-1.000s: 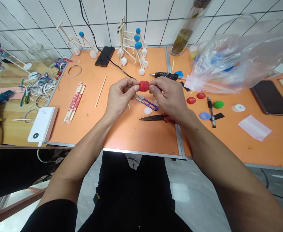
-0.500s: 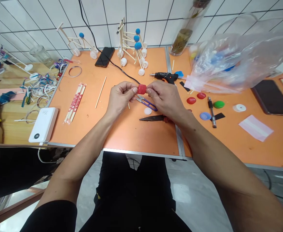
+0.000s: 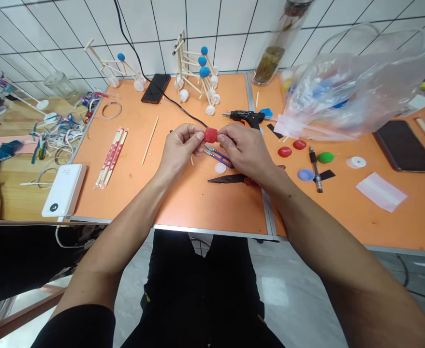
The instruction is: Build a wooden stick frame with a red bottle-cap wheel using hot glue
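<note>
Our orange table (image 3: 205,208), crowded with craft supplies

We see a hot glue gun (image 3: 243,115) by the far edge, wrapped chopsticks (image 3: 111,157) and a white power bank (image 3: 64,190) by the left edge.

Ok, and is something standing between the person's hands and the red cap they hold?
No, nothing visible does. The left hand and right hand both press directly on the red ribbed plastic cap from either side. The purple-handled thread snips lie below it, not between it and either hand.

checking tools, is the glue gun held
No, the glue gun lies on the table; left hand and right hand pinch a red cap.
</note>
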### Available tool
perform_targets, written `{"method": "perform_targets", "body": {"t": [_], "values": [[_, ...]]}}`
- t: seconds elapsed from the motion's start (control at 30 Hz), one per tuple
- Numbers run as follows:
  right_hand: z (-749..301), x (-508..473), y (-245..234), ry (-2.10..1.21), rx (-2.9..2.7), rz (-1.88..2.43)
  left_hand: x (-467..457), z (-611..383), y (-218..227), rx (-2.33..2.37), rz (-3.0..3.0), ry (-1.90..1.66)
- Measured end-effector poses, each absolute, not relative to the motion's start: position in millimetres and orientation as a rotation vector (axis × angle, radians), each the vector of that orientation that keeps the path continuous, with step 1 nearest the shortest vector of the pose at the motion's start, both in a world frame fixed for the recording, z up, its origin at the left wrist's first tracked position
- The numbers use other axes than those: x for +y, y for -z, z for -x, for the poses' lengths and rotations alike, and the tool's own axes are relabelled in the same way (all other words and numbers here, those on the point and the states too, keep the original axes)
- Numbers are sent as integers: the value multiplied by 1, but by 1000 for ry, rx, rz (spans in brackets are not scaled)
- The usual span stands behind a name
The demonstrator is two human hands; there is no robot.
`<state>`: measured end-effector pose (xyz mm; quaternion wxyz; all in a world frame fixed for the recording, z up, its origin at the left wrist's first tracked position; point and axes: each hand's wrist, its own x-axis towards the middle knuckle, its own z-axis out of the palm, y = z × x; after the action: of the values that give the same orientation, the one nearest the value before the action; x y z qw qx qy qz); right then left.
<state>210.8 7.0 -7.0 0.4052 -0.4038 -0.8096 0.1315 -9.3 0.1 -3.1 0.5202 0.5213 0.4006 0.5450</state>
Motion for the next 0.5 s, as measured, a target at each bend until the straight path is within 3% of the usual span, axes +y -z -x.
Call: {"method": "perform_targets", "body": {"t": [0.5], "values": [[-210, 9, 13, -252, -2062, 1013, 3, 12, 9, 942, -1252, -1320]]}}
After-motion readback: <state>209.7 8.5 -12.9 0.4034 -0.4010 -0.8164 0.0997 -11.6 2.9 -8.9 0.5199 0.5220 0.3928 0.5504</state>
